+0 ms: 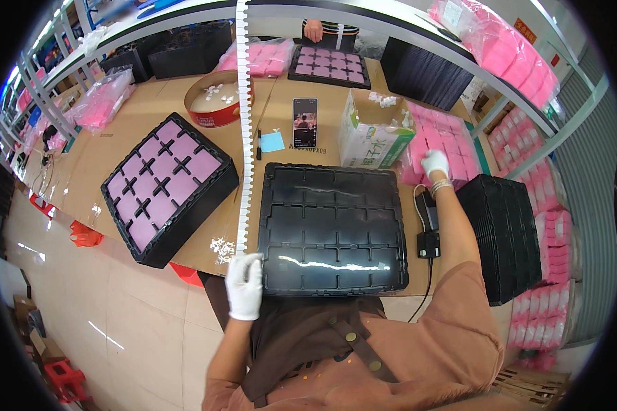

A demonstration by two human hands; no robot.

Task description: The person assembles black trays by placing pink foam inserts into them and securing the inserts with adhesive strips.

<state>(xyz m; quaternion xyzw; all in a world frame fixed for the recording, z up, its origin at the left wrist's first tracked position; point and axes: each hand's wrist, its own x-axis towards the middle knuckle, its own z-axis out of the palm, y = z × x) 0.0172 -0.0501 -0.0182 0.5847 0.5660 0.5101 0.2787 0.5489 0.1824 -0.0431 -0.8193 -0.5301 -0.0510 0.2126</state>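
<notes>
My left hand (245,286), in a white glove, is at the front left corner of a black compartmented tray (332,233). Its fingers are closed, and the lower end of a long white strip with a toothed edge (245,137) runs into them. The tray is black across its whole top and lies in front of me. My right hand (434,164), also gloved, is stretched to the right over plastic-wrapped pink packs (445,140). Its fingers are curled closed; whatever they hold is hidden.
A tilted stack of black trays with pink pieces (164,178) stands left. Behind are a red round tin (216,113), a phone (305,123), blue notes (272,142) and a green-white carton (373,133). Black trays (504,236) and a power adapter (428,244) are right. Another person's hand (313,30) shows behind.
</notes>
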